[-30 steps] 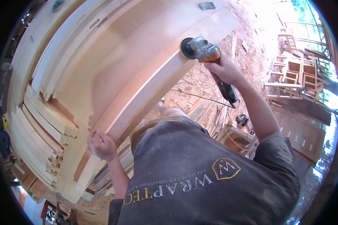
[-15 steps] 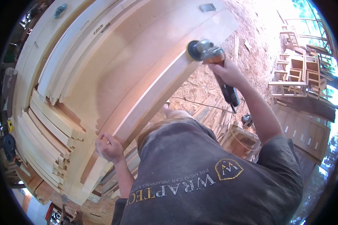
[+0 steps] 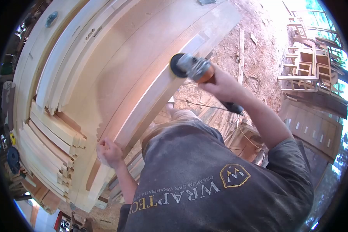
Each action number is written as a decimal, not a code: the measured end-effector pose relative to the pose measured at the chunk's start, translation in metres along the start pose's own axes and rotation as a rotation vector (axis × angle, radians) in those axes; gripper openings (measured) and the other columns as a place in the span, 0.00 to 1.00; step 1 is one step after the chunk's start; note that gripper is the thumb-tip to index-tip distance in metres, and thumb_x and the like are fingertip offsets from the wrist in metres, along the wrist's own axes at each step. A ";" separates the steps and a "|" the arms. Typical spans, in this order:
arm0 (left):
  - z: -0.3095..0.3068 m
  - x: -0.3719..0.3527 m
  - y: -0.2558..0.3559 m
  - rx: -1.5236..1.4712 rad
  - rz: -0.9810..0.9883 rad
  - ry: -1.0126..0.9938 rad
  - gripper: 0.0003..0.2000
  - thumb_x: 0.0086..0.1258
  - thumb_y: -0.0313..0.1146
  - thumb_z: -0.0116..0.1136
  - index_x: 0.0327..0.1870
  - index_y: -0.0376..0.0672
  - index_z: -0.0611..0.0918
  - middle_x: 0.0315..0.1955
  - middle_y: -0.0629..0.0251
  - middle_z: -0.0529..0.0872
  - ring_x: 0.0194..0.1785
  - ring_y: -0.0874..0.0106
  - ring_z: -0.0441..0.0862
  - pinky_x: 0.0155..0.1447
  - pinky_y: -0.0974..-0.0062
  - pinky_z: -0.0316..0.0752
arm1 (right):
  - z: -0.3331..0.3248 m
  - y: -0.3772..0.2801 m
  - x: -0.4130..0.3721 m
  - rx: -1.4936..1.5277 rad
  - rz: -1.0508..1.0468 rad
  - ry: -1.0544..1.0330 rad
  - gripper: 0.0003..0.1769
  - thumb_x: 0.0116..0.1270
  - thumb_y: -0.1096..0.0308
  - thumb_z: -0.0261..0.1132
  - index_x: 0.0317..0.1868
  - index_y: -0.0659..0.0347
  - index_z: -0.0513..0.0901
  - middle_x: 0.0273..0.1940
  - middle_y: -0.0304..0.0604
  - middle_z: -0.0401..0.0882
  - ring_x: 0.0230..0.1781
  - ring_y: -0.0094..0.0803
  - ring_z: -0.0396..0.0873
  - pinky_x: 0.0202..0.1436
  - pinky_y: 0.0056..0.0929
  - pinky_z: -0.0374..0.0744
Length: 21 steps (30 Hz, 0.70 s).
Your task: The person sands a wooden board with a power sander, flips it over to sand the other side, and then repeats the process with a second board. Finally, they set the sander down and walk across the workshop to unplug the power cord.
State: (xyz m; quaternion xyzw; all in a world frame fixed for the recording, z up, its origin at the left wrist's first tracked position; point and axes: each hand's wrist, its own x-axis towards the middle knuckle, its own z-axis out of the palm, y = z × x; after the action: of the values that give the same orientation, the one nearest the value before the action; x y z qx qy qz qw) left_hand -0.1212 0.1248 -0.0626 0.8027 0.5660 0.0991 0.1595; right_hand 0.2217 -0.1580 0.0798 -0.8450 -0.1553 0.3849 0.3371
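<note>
My right hand [image 3: 224,85] is wrapped round an angle grinder [image 3: 199,69] with a dark, yellow-edged disc. The disc meets the upper face of a long pale wooden board [image 3: 145,102], well up its length. Nearer my body, my left hand [image 3: 110,152] is closed over the same board, its fingers curled at the edge; their tips are partly hidden. Beneath lies a wide wooden panel [image 3: 120,73]. The grinder's rear end shows below my right wrist, and its middle is hidden by my hand.
Curved wooden pieces [image 3: 52,135] are stacked at the left. A small clear object [image 3: 51,18] lies at the upper left. Wooden chair frames [image 3: 307,63] and a slatted panel [image 3: 313,127] stand at the right. A cord [image 3: 203,104] runs over the dusty ground [image 3: 255,58].
My right hand has brought the grinder down and left along the board, closer to my body. My left hand keeps nearly the same place on the board. The view has shifted slightly.
</note>
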 end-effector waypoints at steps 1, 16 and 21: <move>0.001 0.000 -0.001 -0.006 0.008 0.008 0.14 0.72 0.42 0.63 0.38 0.38 0.87 0.39 0.55 0.89 0.46 0.54 0.86 0.53 0.55 0.77 | -0.012 0.008 0.007 -0.043 -0.010 0.041 0.28 0.69 0.67 0.70 0.66 0.65 0.73 0.48 0.46 0.83 0.49 0.33 0.82 0.58 0.35 0.81; 0.008 0.000 -0.008 -0.028 -0.062 0.090 0.14 0.72 0.42 0.61 0.40 0.38 0.86 0.41 0.53 0.89 0.47 0.54 0.85 0.53 0.58 0.79 | -0.086 0.038 0.048 -0.147 0.095 0.144 0.23 0.69 0.53 0.70 0.54 0.63 0.85 0.34 0.38 0.84 0.34 0.26 0.81 0.42 0.31 0.80; 0.007 -0.001 0.003 -0.026 -0.038 0.130 0.13 0.72 0.41 0.61 0.40 0.38 0.86 0.40 0.54 0.89 0.47 0.54 0.86 0.53 0.58 0.79 | -0.052 0.028 0.026 -0.137 -0.047 0.200 0.22 0.69 0.55 0.70 0.54 0.63 0.84 0.36 0.39 0.84 0.36 0.25 0.80 0.45 0.31 0.79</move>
State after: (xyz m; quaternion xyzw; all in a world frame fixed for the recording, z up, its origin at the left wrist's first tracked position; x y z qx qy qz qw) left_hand -0.1169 0.1218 -0.0685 0.7816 0.5889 0.1554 0.1348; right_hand 0.2775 -0.1882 0.0711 -0.8964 -0.1668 0.2789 0.3014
